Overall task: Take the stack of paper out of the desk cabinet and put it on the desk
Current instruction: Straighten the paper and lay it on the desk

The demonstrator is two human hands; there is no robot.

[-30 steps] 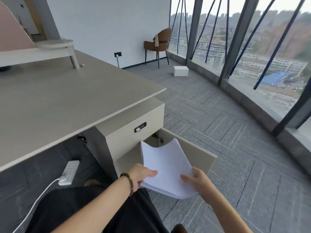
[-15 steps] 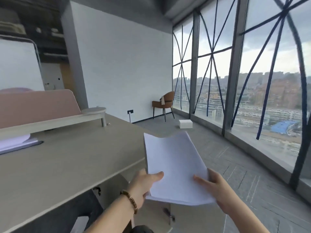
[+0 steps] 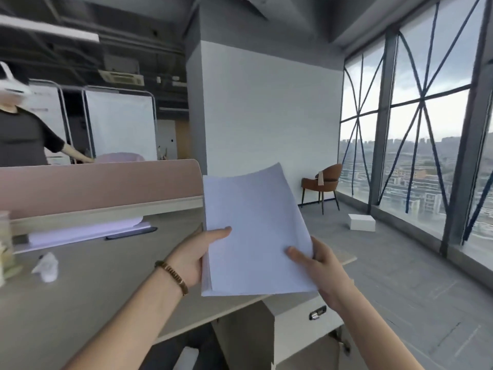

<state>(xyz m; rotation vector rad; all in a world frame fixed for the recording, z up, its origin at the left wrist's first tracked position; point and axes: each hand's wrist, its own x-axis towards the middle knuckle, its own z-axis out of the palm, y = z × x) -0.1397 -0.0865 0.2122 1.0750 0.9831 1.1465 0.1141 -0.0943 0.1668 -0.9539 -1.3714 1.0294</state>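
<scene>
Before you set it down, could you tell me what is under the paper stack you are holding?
The paper stack, held by the left hand and right hand, hangs over the desk corner. The desk cabinet shows lower. The desk surface directly beneath is covered.

Daylight enters tall dark-framed glass windows beside a plain white wall; a brown upholstered chair stands on grey carpet floor.
</scene>
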